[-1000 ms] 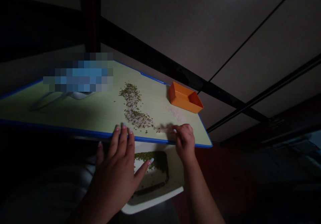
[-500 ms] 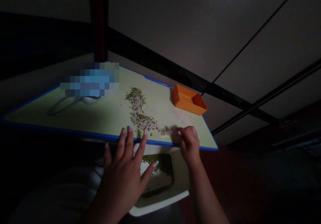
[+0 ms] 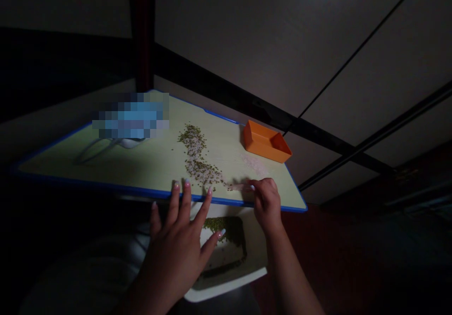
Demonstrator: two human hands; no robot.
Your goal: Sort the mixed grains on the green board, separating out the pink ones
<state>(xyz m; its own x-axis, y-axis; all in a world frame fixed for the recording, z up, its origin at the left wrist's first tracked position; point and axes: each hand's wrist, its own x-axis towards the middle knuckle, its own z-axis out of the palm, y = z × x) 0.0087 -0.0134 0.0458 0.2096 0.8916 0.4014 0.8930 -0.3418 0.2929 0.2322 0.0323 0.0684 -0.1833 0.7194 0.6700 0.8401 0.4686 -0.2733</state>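
My left hand [image 3: 183, 239] is spread, fingertips at the near blue edge of a pale yellow table [image 3: 226, 138]. It holds nothing. A thin, pale, see-through strip [image 3: 239, 187] is pinched in my right hand [image 3: 267, 202], low over the table's near right part; its exact kind is unclear. Its tip reaches a few green grains at the end of a winding heap of mixed green and whitish grains [image 3: 196, 155]. Farther right lies a patch of whitish grains [image 3: 254, 164]. Below the table edge, a white bin [image 3: 226, 286] holds green grains, partly hidden by my left hand.
An orange open box [image 3: 266, 152] stands at the table's far right corner. On the left side of the table is a blue, pixelated object [image 3: 136, 117] with a cable-like loop beside it. Pale panels with dark seams rise behind the table.
My left hand has shifted slightly right in view, and the table's left side appears shifted a little too. My right hand and the strip look almost unmoved.
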